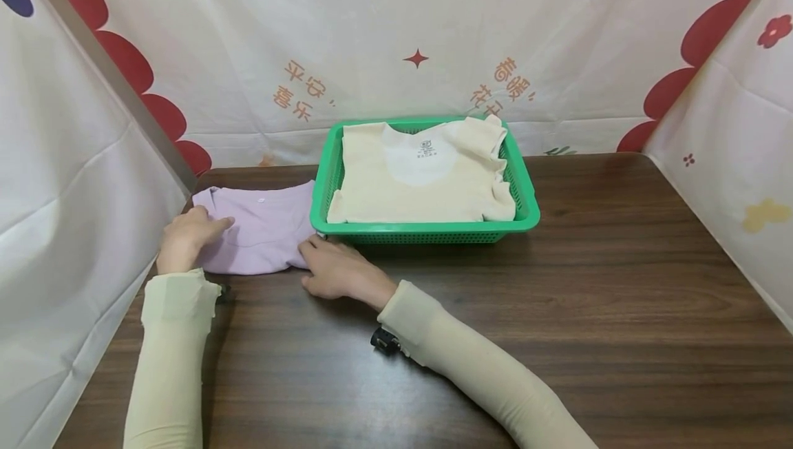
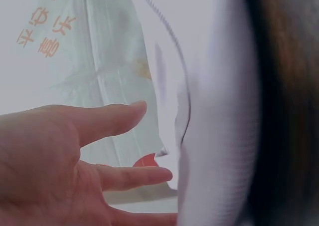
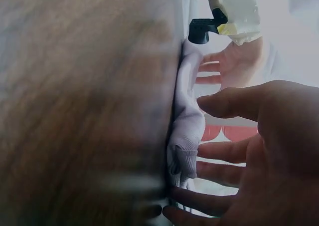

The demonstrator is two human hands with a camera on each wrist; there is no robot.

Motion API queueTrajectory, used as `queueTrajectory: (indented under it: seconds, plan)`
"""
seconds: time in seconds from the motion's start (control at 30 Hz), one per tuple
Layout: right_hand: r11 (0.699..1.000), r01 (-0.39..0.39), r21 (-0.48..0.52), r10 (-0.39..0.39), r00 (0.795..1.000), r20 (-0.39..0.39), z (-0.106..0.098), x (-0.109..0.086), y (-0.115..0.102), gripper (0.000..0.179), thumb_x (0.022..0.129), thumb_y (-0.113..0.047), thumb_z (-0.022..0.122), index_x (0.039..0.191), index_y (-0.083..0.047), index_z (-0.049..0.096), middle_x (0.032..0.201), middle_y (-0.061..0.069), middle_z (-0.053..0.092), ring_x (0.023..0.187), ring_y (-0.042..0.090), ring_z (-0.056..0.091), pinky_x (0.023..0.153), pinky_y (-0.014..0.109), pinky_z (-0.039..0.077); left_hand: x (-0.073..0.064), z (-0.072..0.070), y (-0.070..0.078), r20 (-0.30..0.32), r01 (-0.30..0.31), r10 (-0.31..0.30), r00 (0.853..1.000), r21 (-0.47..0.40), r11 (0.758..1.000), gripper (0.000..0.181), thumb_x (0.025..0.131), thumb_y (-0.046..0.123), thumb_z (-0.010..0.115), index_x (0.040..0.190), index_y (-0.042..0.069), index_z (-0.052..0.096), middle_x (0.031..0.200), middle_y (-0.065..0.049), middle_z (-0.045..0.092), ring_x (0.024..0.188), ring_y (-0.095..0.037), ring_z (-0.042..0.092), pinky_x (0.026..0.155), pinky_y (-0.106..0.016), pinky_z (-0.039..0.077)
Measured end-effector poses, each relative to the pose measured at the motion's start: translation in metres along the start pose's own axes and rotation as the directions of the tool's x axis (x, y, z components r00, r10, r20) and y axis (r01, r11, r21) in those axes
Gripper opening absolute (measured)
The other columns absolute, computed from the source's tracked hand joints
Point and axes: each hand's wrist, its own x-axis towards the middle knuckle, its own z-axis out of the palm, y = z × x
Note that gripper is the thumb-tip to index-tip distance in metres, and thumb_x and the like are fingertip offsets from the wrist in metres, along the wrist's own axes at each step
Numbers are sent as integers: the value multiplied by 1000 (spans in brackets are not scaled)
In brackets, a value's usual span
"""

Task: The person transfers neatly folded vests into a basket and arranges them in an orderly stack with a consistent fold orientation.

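Observation:
A lilac knit garment [image 1: 263, 228] lies folded flat on the table, its neckline toward the back wall. My left hand [image 1: 188, 237] is at its left side, fingertips over the edge; the left wrist view shows thumb and fingers spread beside the cloth [image 2: 214, 96]. At the front right corner, my right hand [image 1: 337, 268] reaches in between the garment and the green basket. In the right wrist view its fingers [image 3: 224, 173] are spread apart, tips right at the ribbed end of the garment [image 3: 187, 153].
Close against the garment's right side stands a green plastic basket [image 1: 427, 227]. In it lies a cream shirt [image 1: 365, 187] with a white printed circle. The brown wooden table [image 1: 619, 297] extends to the right, with printed cloth sheets [image 1: 372, 36] hanging around its back and sides.

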Motion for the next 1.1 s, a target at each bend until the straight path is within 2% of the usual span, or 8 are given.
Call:
queueTrajectory:
  seconds: [0.03,0.13,0.27,0.4,0.53,0.8,0.93,1.1]
  plan:
    - [1000,2,2,-2,1000,-9,0,0,0,44,102,-33,59,140,-11,54,125,1,55,99,16,55,88,30,51,0,-1,-1,-6,1,0,1000,4,1000,75,102,47,47,138,-19,43,138,-47,44,127,-68,42,104,-73,39]
    - [1000,-6,25,7,999,-41,0,2,-1,40,102,-33,59,134,-9,57,119,1,56,95,17,55,86,30,50,-1,-4,-6,-14,1,-1,1000,9,1000,76,102,48,46,137,-20,45,138,-47,45,126,-66,45,102,-72,41]
    - [979,-54,194,72,994,-86,1,7,-3,48,100,-31,62,142,-8,55,132,6,63,114,19,64,97,33,53,-5,-8,-12,-20,16,-16,1000,-6,1000,75,101,50,46,134,-18,48,132,-46,50,120,-65,51,95,-69,45]
    - [903,-114,414,161,984,-80,1,10,-7,64,98,-30,65,155,-10,44,150,10,57,136,20,56,110,37,49,-8,-10,-13,-13,36,-36,999,-18,999,75,101,52,46,135,-15,47,133,-46,49,120,-65,49,94,-69,45]
    - [823,-155,547,229,971,-69,5,12,-9,72,95,-28,66,158,-12,37,155,11,52,136,19,53,112,40,47,-8,-10,-14,7,60,-60,998,-17,998,75,101,51,46,135,-15,49,131,-44,51,117,-60,52,91,-67,47]
    - [658,-181,731,357,930,-91,11,14,-10,60,93,-21,63,151,-16,52,159,4,48,139,16,46,118,39,39,-5,-4,-20,-8,78,-79,997,-43,996,63,98,45,57,114,-16,58,104,-35,60,93,-45,56,73,-52,49]
    - [642,-186,743,372,924,-91,12,15,-10,58,94,-22,63,151,-20,54,159,0,49,141,13,44,119,38,39,-3,-4,-22,6,73,-73,997,-43,996,62,97,41,59,114,-18,58,102,-34,60,91,-44,55,74,-51,49]
    - [617,-165,769,371,923,-100,13,14,-7,53,95,-22,61,147,-14,59,155,0,53,140,13,47,117,38,40,-1,-5,-22,8,58,-58,998,-40,997,58,96,33,58,121,-20,56,116,-41,58,101,-51,56,85,-60,50]
